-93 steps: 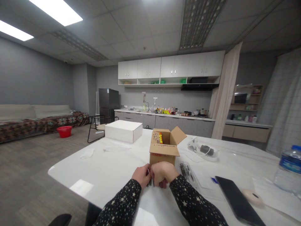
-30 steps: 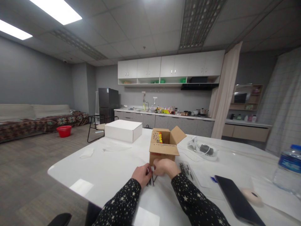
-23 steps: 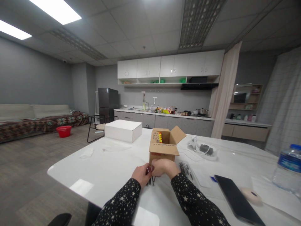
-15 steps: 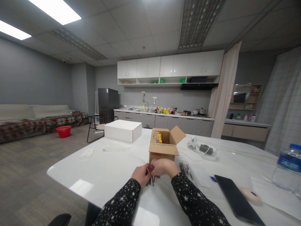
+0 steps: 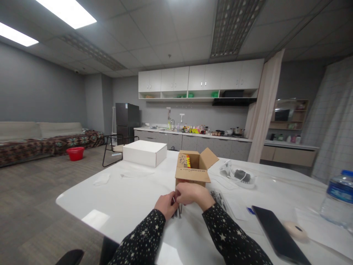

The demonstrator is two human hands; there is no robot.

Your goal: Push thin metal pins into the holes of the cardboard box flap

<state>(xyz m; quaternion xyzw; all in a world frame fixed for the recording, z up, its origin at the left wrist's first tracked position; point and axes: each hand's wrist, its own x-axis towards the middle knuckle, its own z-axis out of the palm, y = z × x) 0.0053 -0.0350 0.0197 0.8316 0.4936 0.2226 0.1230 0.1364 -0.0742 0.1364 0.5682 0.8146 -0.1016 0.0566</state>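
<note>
Both hands meet over the near side of a small open cardboard box (image 5: 193, 175). My left hand (image 5: 165, 206) is closed around several thin dark rods (image 5: 179, 211), whose lower ends point down toward the table; I cannot make out their kind. My right hand (image 5: 190, 194) is bent over from the right, its fingertips pinched together at the top of this bundle. What the right fingers grip is hidden behind the hand. Inside the box, a red and yellow packet (image 5: 188, 161) shows along the left wall.
The white table (image 5: 124, 198) holds a white box (image 5: 143, 152), a crumpled tissue (image 5: 102, 179), a clear pack with dark slim items (image 5: 219, 199), a coiled white cable (image 5: 242, 178), a black phone (image 5: 278, 233), a beige rounded object (image 5: 295, 230) and a water bottle (image 5: 339, 198).
My right hand has lifted slightly at the wrist while its fingers stay at the bundle. My left hand is nearly still. The whole view has shifted a little.
</note>
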